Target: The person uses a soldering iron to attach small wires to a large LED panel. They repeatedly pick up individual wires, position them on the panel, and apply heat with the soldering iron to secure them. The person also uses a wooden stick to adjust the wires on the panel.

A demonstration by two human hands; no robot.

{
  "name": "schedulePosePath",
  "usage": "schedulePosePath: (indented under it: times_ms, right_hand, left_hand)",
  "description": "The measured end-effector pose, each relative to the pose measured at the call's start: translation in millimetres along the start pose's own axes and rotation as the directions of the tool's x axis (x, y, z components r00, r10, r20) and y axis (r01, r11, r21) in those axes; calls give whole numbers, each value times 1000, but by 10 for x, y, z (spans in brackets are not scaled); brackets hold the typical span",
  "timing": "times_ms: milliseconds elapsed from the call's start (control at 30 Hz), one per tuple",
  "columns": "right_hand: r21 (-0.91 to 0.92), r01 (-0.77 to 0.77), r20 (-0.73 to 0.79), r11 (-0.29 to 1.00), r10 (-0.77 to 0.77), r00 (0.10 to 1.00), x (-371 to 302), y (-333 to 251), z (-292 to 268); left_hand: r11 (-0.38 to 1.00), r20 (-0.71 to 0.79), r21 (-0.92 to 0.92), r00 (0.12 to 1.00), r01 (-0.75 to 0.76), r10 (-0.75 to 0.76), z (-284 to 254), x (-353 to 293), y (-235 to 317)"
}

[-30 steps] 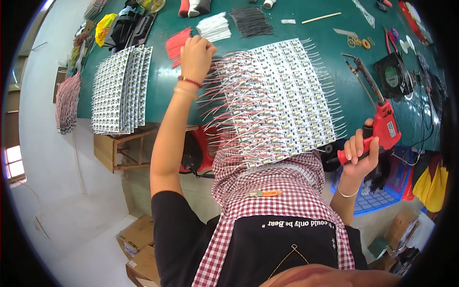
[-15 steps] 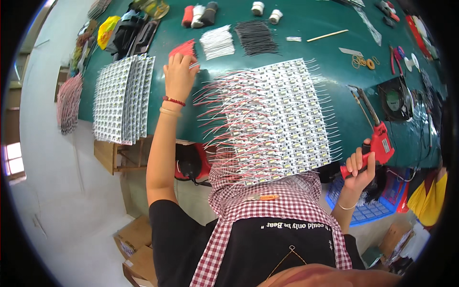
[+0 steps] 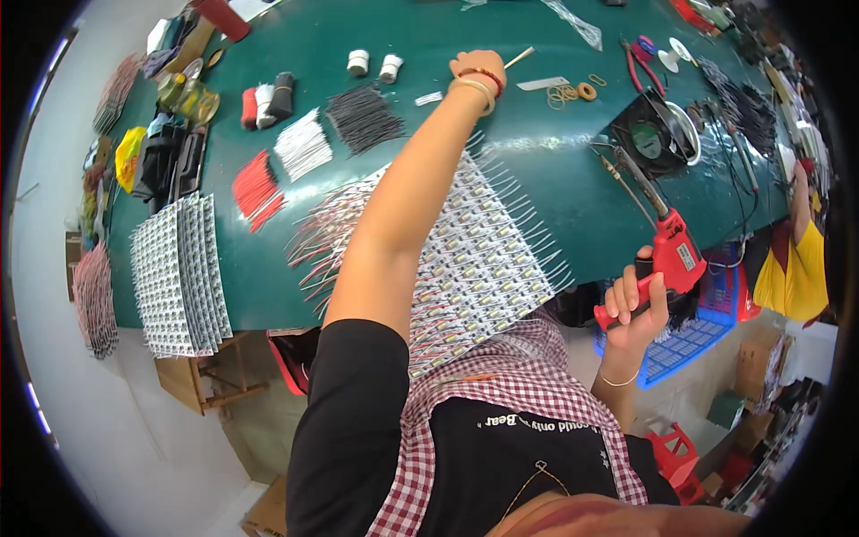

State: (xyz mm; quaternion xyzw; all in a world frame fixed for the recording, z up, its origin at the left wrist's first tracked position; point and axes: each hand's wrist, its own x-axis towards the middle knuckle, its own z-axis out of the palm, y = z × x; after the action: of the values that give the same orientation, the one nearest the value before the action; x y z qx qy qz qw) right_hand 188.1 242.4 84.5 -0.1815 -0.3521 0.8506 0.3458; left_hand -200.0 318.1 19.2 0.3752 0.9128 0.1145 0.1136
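Reaching far across the table, my left hand point(image 3: 479, 64) is closed around a thin wooden stick point(image 3: 520, 57), whose pale end sticks out to the right of my fist. Under that forearm lies a large white LED circuit board panel point(image 3: 483, 259), partly over the table edge and my lap. Red and white wires fan out along its left side and short white wires along its right. My right hand point(image 3: 633, 309) grips a red soldering gun point(image 3: 676, 255) by its handle, tip raised up and left beside the panel, above the table.
Bundles of red wires point(image 3: 257, 190), white wires point(image 3: 302, 143) and black wires point(image 3: 365, 119) lie left of my arm. Stacked panels point(image 3: 182, 277) stand farther left. At right are a small black fan point(image 3: 646, 134), rubber bands point(image 3: 562, 97), red-handled pliers point(image 3: 641, 70) and a blue basket point(image 3: 680, 353).
My left hand has gone from the red wires, right and away, to the wooden stick and closed on it. My right hand still holds the soldering gun. The view has shifted right.
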Motion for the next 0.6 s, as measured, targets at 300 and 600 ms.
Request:
schedulePosePath:
  times_ms: [300,600]
  right_hand:
    - [-38,99,-63,994,-102,993,-108,-141,-85]
    - [3,-57,84,998,57,995,171,86,96]
  left_hand:
    - [815,-320,-217,828,-538,461,-624,-663,-667]
    - [917,-318,140,861,-373,398,-908,-1509,-2208]
